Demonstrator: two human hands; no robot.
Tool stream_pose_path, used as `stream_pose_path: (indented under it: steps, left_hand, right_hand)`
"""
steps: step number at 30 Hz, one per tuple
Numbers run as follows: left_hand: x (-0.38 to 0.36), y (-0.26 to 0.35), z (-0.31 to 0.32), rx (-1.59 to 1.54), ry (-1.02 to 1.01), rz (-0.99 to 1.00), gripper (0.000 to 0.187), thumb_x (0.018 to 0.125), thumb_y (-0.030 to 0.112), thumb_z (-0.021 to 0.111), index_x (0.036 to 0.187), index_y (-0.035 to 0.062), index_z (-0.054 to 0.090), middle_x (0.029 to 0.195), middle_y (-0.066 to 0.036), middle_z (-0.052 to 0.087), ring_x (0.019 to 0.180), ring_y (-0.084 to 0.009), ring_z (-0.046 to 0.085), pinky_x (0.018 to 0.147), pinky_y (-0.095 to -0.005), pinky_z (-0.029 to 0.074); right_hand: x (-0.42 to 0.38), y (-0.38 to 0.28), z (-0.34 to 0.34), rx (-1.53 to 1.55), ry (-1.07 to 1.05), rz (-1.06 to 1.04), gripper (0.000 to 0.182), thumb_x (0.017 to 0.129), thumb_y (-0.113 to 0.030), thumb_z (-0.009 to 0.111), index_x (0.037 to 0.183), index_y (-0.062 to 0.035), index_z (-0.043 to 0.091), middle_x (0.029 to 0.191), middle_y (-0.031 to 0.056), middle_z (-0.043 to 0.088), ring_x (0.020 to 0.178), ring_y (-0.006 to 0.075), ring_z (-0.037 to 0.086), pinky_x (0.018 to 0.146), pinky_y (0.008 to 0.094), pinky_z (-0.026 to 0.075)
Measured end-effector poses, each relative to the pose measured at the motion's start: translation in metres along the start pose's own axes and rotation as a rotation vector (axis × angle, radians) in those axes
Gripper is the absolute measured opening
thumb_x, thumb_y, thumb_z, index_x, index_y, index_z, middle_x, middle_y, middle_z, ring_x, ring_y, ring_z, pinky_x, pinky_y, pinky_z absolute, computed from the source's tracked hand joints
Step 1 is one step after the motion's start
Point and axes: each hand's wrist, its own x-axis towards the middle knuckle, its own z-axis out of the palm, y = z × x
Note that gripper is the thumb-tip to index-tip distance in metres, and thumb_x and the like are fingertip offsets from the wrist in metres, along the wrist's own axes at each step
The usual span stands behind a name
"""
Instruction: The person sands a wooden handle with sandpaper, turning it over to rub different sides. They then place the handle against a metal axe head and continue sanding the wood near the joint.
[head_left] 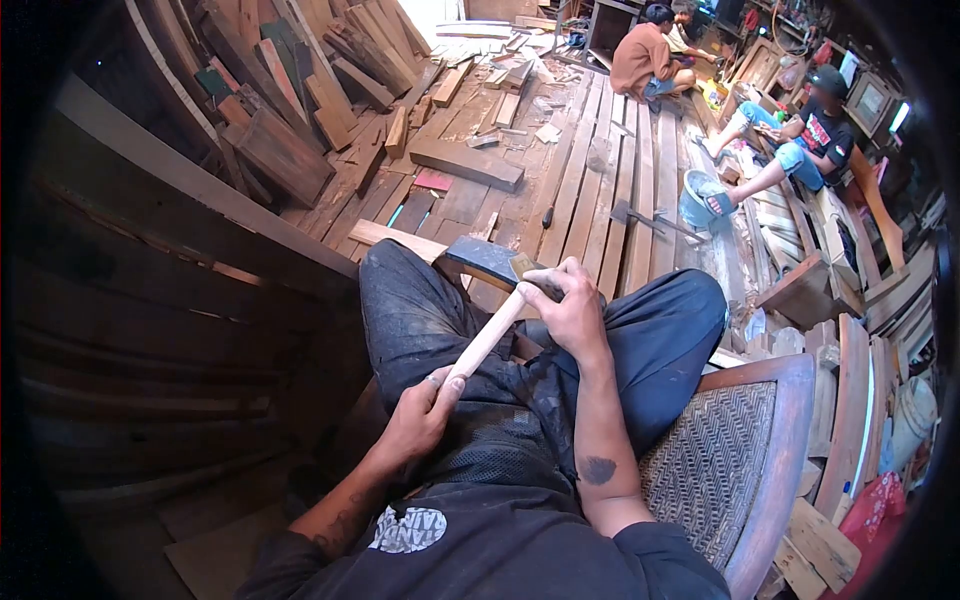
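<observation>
A pale wooden stick (488, 340) slants across my lap. My left hand (422, 412) is closed round its lower end, near my body. At the upper end, my right hand (568, 308) is closed, with thumb and fingers pinching a small yellowish-brown piece (522, 266) against the wood; what that piece is I cannot make out. Just beyond, a dark block with a worn top (482, 258) lies between my knees. A pale board (400, 240) runs behind my left knee toward that block.
Planks lean at the upper left. On the slatted floor (590, 190) lie a thick beam (466, 164) and a hatchet-like tool (640, 216). A bucket (702, 198) stands near a seated person (800, 140); two others crouch farther back. A woven chair (710, 470) is at right.
</observation>
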Motion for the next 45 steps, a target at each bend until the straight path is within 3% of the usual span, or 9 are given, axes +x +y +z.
stream_pose_path:
  steps: [6,10,17,24,25,30,33,36,45]
  left_hand:
    - [-0.001,0.004,-0.001,0.011,-0.03,-0.055,0.044,0.118,0.03,0.053,0.145,-0.0035,0.063,0.094,-0.014,0.07,0.089,-0.0184,0.065,0.086,-0.0359,0.054]
    - [0.0,0.003,0.0,0.012,-0.018,-0.036,0.045,0.118,0.03,0.053,0.147,-0.003,0.062,0.092,-0.012,0.069,0.087,-0.0177,0.064,0.085,-0.0355,0.054]
    - [0.0,0.003,0.001,0.009,-0.02,-0.039,0.045,0.117,0.028,0.053,0.151,-0.0016,0.061,0.092,-0.011,0.068,0.085,-0.0156,0.062,0.083,-0.0343,0.053]
    - [-0.002,0.005,0.0,0.005,-0.023,-0.021,0.046,0.117,0.028,0.054,0.152,-0.0017,0.06,0.095,-0.012,0.068,0.087,-0.0153,0.062,0.085,-0.0333,0.053]
    - [-0.001,0.004,0.001,0.008,-0.025,-0.021,0.046,0.117,0.028,0.055,0.151,-0.0019,0.06,0.096,-0.012,0.069,0.088,-0.0153,0.062,0.085,-0.0332,0.053]
    - [-0.001,0.004,-0.001,0.014,-0.022,-0.005,0.047,0.116,0.028,0.056,0.151,-0.0023,0.06,0.096,-0.013,0.07,0.089,-0.0152,0.063,0.086,-0.0334,0.053]
    - [0.0,0.003,-0.001,0.019,-0.065,-0.029,0.048,0.118,0.029,0.054,0.153,-0.0037,0.058,0.108,-0.005,0.068,0.1,-0.0116,0.059,0.094,-0.0286,0.049]
    - [-0.001,0.0,0.002,0.019,-0.023,0.02,0.047,0.116,0.028,0.057,0.153,-0.0016,0.059,0.092,-0.013,0.069,0.086,-0.0148,0.063,0.084,-0.0335,0.053]
    - [0.0,-0.004,0.002,0.046,-0.039,0.051,0.056,0.116,0.028,0.057,0.165,0.0027,0.048,0.1,-0.019,0.072,0.095,-0.0156,0.065,0.093,-0.0333,0.053]
  right_hand:
    - [0.003,0.005,0.007,0.012,0.087,0.029,0.025,0.091,-0.024,0.088,0.11,-0.0076,0.087,0.092,0.0117,0.066,0.089,0.0267,0.069,0.083,0.0399,0.055]
    - [0.001,0.006,0.006,0.178,-0.054,0.006,0.025,0.089,-0.028,0.088,0.106,-0.0098,0.088,0.094,0.013,0.068,0.096,0.0316,0.067,0.091,0.0438,0.054]
    - [0.002,0.003,-0.001,0.076,-0.07,-0.036,0.025,0.088,-0.029,0.088,0.107,-0.0118,0.088,0.096,0.0122,0.068,0.1,0.0318,0.066,0.097,0.0433,0.052]
    - [0.004,0.003,0.003,0.028,0.022,0.068,0.029,0.09,-0.031,0.086,0.111,-0.012,0.088,0.097,0.0118,0.066,0.104,0.0316,0.063,0.098,0.0433,0.051]
    - [0.003,0.004,0.005,-0.026,0.02,-0.033,0.03,0.089,-0.032,0.087,0.111,-0.0104,0.088,0.097,0.0124,0.065,0.103,0.0322,0.062,0.098,0.0436,0.051]
    - [0.004,0.004,0.01,0.075,-0.021,0.023,0.033,0.088,-0.031,0.088,0.111,-0.0086,0.087,0.099,0.0143,0.065,0.104,0.033,0.062,0.098,0.0448,0.051]
    - [0.007,0.006,0.007,0.027,0.027,0.065,0.032,0.088,-0.031,0.087,0.111,-0.0087,0.087,0.099,0.0153,0.064,0.104,0.0338,0.062,0.098,0.0447,0.051]
    - [0.002,-0.001,0.004,-0.029,0.003,0.006,0.032,0.089,-0.031,0.086,0.112,-0.0087,0.087,0.097,0.0145,0.064,0.103,0.0337,0.063,0.098,0.0444,0.051]
    - [0.004,-0.002,0.007,-0.023,0.031,0.074,0.034,0.088,-0.03,0.087,0.113,-0.0077,0.087,0.099,0.0154,0.066,0.104,0.034,0.064,0.097,0.0441,0.053]
